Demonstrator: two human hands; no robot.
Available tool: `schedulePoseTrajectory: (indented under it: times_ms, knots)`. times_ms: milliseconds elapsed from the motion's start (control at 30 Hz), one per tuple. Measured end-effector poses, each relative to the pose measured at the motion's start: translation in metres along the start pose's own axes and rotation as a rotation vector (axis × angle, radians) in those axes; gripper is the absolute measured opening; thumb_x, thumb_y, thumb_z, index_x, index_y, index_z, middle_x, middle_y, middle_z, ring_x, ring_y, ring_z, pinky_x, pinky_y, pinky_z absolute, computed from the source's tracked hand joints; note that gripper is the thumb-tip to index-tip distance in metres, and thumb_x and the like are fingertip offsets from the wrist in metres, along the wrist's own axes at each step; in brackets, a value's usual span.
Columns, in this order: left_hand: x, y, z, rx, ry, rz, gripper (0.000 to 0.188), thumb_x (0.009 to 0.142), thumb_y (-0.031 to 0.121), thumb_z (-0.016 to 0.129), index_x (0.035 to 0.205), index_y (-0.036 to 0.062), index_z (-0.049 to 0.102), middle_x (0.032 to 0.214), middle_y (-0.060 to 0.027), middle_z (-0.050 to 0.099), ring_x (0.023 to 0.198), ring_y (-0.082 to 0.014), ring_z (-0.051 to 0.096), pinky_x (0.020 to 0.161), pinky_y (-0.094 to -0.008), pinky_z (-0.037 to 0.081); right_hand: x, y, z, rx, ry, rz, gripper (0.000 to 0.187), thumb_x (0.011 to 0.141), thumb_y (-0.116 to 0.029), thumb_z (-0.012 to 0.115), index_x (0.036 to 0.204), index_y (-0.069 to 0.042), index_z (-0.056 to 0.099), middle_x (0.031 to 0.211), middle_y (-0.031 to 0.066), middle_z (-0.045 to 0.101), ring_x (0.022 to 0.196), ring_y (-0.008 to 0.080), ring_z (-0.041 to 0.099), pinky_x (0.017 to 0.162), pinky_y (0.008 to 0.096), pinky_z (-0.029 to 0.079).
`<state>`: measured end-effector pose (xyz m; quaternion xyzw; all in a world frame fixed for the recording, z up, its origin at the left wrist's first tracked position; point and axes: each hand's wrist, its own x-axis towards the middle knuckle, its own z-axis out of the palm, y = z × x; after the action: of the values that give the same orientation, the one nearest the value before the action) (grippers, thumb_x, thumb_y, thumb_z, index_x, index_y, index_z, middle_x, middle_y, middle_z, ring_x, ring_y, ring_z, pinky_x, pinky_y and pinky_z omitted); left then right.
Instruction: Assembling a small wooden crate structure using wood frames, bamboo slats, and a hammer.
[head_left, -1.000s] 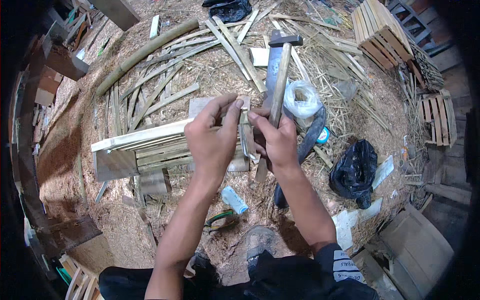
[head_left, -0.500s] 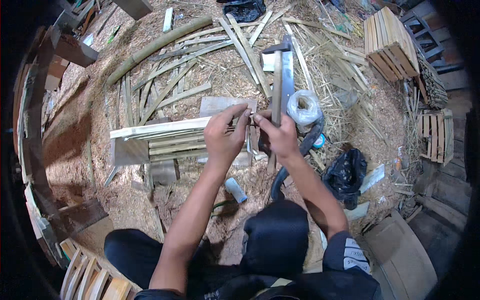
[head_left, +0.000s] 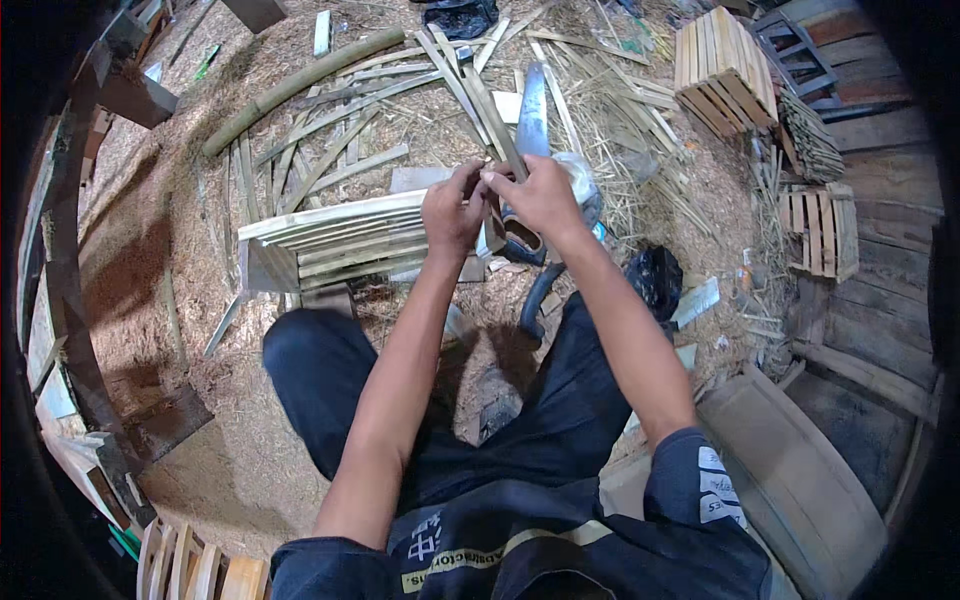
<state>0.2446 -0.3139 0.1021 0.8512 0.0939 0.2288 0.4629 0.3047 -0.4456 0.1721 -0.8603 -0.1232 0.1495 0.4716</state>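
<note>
The right hand [head_left: 543,198] holds the hammer [head_left: 500,128] by its wooden handle, which leans forward from the grip. Just beside it, the left hand [head_left: 453,212] has its fingers bent close together; I cannot tell what they pinch. The slatted crate [head_left: 340,213] extends leftward from this hand (which hides 1 part). Beyond the right hand lies a saw [head_left: 533,112].

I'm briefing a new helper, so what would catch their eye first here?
Probably the left hand and right hand, close together just above centre, by the right end of the long crate. Next, the shiny saw just beyond them, then the curved pole at upper left.
</note>
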Motion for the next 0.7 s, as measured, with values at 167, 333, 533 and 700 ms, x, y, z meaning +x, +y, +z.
schedulePoseTrajectory:
  times_ms: [167,333,533,700]
  knots:
    - [-0.001,-0.002,-0.004,-0.053,0.017,0.050,0.028,0.080,0.016,0.075,0.108,0.0144,0.069,0.086,-0.0071,0.072,0.074,-0.0289,0.066,0.070,-0.0383,0.053,-0.003,0.014,0.025,0.094,0.182,0.047,0.028,0.079,-0.028,0.078,0.088,-0.002,0.073,0.072,0.0141,0.071,0.066,0.0245,0.069,0.064,0.0372,0.053]
    - [0.002,-0.012,0.001,-0.029,0.050,0.161,0.027,0.081,0.017,0.075,0.107,0.0139,0.069,0.087,-0.0065,0.073,0.075,-0.0280,0.067,0.071,-0.0376,0.054,0.000,0.025,0.027,0.143,0.185,0.162,0.028,0.078,-0.028,0.079,0.088,-0.002,0.073,0.069,0.0115,0.070,0.064,0.0195,0.067,0.062,0.0357,0.053]
    - [0.007,-0.018,0.006,-0.082,0.063,0.115,0.024,0.081,0.016,0.075,0.105,0.0137,0.069,0.088,-0.0065,0.073,0.080,-0.0279,0.069,0.071,-0.0377,0.054,0.009,0.025,0.034,0.124,0.264,0.123,0.026,0.080,-0.024,0.077,0.088,0.000,0.072,0.070,0.0086,0.069,0.061,0.0196,0.065,0.057,0.0352,0.050]
    - [-0.001,-0.010,0.002,-0.140,0.015,0.064,0.026,0.083,0.021,0.076,0.105,0.0110,0.066,0.091,-0.0062,0.074,0.082,-0.0274,0.070,0.073,-0.0381,0.054,0.004,0.027,0.034,0.507,0.180,0.340,0.015,0.084,-0.018,0.074,0.082,-0.005,0.066,0.060,-0.0041,0.051,0.048,0.0071,0.045,0.041,0.0258,0.032]
